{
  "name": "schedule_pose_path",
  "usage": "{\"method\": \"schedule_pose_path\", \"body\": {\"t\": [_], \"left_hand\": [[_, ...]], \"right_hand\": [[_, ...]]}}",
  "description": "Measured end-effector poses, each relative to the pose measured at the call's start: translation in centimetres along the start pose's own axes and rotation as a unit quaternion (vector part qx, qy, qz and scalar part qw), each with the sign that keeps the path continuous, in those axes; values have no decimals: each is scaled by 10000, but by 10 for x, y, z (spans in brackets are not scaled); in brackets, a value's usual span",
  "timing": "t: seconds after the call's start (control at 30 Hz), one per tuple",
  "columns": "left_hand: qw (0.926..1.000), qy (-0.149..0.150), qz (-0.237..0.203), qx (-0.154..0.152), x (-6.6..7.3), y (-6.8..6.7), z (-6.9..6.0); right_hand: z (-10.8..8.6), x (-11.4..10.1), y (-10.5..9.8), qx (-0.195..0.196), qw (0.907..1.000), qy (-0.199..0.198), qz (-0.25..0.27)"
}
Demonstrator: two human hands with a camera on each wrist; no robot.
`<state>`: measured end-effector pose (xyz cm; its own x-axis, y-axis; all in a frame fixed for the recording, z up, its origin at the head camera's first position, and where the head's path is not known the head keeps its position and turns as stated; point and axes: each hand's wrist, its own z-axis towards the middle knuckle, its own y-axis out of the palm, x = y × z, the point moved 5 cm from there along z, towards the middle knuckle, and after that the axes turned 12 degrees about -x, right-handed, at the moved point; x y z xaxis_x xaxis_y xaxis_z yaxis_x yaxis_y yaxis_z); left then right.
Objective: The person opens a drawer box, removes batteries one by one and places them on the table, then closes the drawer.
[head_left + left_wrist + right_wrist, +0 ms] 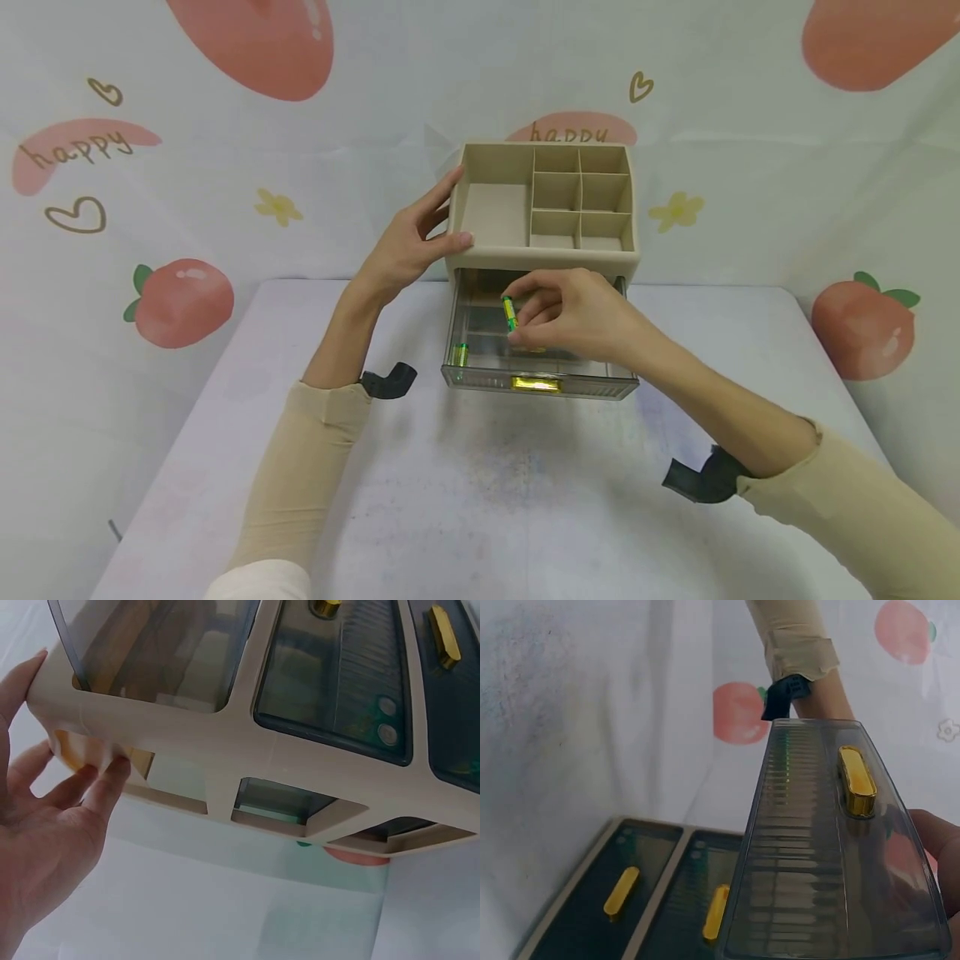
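Observation:
A beige desk organizer with an open-topped compartment tray stands at the back of the table. My left hand grips its left side, thumb on the front rim; in the left wrist view the fingers bend at a side opening. The top clear drawer is pulled out, with a gold handle on its front. Over this drawer my right hand pinches a green and yellow battery between thumb and index finger. Another green and yellow battery stands in the drawer's front left corner.
Two lower drawers with gold handles are closed. Round metallic ends show behind the middle drawer's front. A patterned cloth hangs behind the white table. A black wrist mount sits on each forearm.

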<state>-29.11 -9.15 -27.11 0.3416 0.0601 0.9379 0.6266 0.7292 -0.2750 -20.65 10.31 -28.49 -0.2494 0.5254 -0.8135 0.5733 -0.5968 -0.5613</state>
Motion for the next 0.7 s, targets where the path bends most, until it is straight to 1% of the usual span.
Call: {"method": "schedule_pose_path", "body": {"t": [0.2,0.33,0.4,0.43,0.57,0.63,0.7], "left_hand": [[10000,-11,-29,-7,-1,-1,1],[10000,44,-62,24,-13,-7,5],[10000,43,-74,29,-14,-7,6],[10000,42,-71,38,-14,-7,5],[10000,-59,-45,41,-3,-2,0],[10000,-62,-20,45,-2,-1,0],[10000,-69,0,34,-1,-1,0]], "right_hand": [[-8,4,-3,176,9994,-112,284],[-14,6,-5,265,9987,-140,418],[-16,7,-6,292,9984,-126,459],[-17,8,-7,297,9983,-136,484],[-23,9,-8,299,9974,-270,593],[-25,10,-9,309,9967,-355,661],[-28,12,-12,327,9963,-350,710]]}}
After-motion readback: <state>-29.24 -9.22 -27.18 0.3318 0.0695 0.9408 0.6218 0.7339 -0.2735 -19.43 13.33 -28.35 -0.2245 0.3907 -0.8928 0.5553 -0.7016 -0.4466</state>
